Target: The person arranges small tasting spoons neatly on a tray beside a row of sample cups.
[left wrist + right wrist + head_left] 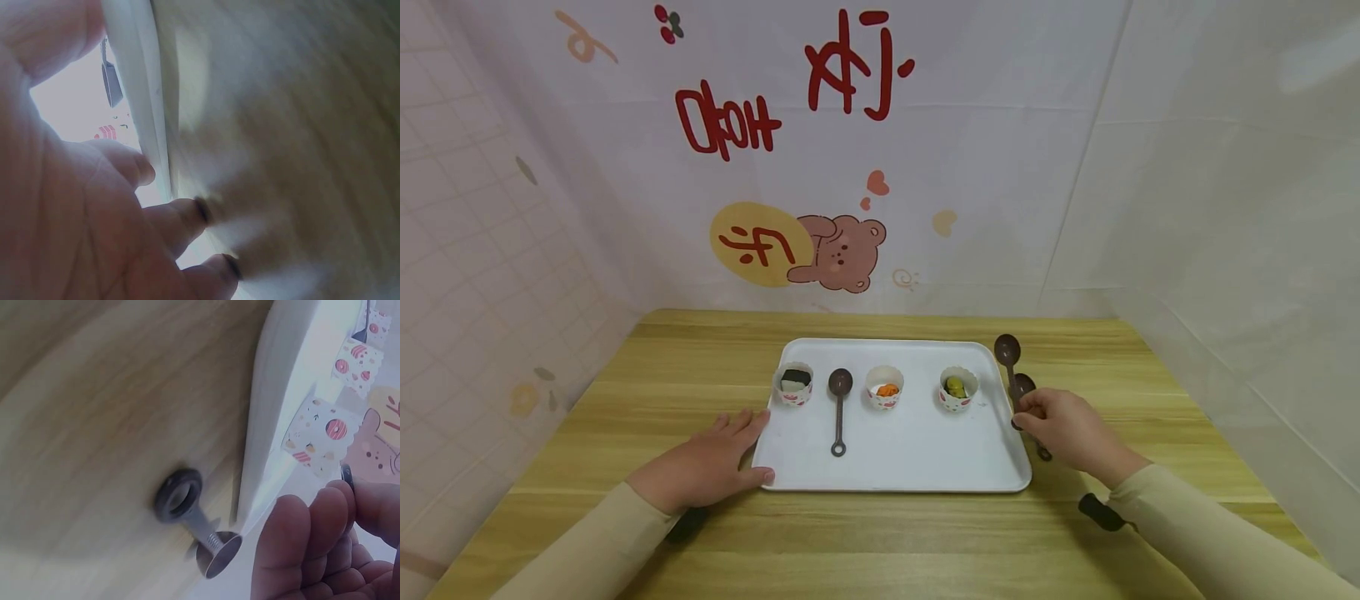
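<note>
One hand, the left hand, rests against the near left side of a white tray, fingers spread and straight, holding nothing. The right hand, at the tray's opposite edge, pinches the handle end of a dark brown spoon, whose bowl points away beyond the fingertips. A second spoon lies on the wooden table beneath the right hand, partly covered by it, just outside the tray.

Between the hands, on the tray, is a third spoon, nearer the left hand. Past the left fingertips is a paper cup with dark and pale pieces; a middle cup contains orange pieces; a further cup, nearest the right hand, contains green ones. Beyond both hands hangs a printed cloth.
</note>
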A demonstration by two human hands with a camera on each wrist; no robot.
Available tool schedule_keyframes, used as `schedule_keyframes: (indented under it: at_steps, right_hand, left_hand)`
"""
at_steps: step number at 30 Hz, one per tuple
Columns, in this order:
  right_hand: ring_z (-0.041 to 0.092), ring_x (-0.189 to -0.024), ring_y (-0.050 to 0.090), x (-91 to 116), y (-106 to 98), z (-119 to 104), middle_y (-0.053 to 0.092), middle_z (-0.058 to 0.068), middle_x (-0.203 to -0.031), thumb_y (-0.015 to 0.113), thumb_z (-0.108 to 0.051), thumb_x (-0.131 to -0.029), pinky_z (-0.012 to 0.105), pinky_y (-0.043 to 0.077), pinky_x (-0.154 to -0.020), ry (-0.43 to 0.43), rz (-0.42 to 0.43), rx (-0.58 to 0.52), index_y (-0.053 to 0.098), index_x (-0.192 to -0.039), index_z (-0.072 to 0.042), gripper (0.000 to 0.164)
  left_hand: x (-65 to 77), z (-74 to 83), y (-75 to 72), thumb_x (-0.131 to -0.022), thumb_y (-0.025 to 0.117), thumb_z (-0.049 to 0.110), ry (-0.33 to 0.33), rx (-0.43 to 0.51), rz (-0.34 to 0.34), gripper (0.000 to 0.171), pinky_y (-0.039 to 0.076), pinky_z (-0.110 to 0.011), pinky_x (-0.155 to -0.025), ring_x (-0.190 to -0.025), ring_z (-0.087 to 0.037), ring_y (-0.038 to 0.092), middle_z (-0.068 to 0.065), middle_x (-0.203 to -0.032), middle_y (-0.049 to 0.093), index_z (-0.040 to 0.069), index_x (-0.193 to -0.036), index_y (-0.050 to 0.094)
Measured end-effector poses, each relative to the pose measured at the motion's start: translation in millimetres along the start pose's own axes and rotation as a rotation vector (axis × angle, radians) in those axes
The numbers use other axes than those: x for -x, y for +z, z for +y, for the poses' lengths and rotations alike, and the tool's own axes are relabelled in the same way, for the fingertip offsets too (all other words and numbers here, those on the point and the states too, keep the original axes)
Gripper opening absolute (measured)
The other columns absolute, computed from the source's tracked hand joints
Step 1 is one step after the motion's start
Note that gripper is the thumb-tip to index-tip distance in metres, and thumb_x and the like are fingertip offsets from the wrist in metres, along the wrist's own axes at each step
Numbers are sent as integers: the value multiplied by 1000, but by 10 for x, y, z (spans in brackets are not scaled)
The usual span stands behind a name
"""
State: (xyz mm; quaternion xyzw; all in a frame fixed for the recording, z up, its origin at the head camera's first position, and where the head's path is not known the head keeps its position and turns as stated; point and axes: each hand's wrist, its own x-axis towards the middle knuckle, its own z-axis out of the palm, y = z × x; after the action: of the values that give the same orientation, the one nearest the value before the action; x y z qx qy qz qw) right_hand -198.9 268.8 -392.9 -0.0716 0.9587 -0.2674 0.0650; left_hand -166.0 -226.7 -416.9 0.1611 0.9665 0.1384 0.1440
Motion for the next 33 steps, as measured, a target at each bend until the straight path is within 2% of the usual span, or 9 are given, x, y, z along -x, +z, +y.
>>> schedule_keyframes:
  at_steps: [6, 12, 19, 24, 33]
  right_hand:
    - [15, -65, 59, -2, 58, -56, 71, 6, -87, 69, -14, -101, 30, 50, -57, 6, -12, -63, 69, -117, 5, 26]
    - [14, -66, 59, -27, 120, -116, 71, 5, -83, 70, -14, -99, 28, 48, -56, -14, -10, -76, 71, -112, 2, 20]
    - [13, -65, 59, -55, 227, -186, 68, 4, -75, 72, -13, -97, 28, 48, -57, 15, -33, -128, 72, -105, -3, 13]
    - [13, -63, 57, -42, 287, -270, 64, 1, -70, 72, -12, -96, 28, 46, -55, 2, -40, -153, 73, -100, -6, 7]
    - [12, -60, 54, -7, 374, -408, 60, -2, -65, 73, -10, -95, 26, 40, -52, -19, -65, -213, 72, -98, -6, 5]
  left_hand:
    - [-1, 2, -2, -95, 70, 61, -2, 1, -3, 97, 34, -77, -113, -147, -67, 30, -35, -164, 35, 2, -164, 34]
    - [7, 1, -8, -94, 70, 61, 8, 1, 3, 98, 34, -77, -112, -146, -68, 31, -35, -164, 35, 1, -163, 34]
    - [6, -3, -1, -95, 70, 60, 11, -2, 6, 97, 34, -77, -112, -145, -68, 31, -35, -163, 36, 1, -163, 35]
    - [6, -9, -3, -95, 70, 60, 11, 2, 2, 97, 34, -77, -113, -146, -68, 31, -35, -163, 35, 1, -163, 34]
    - [6, -21, 4, -95, 69, 61, 5, 3, -4, 97, 34, -76, -113, -147, -67, 30, -35, -164, 35, 2, -164, 34]
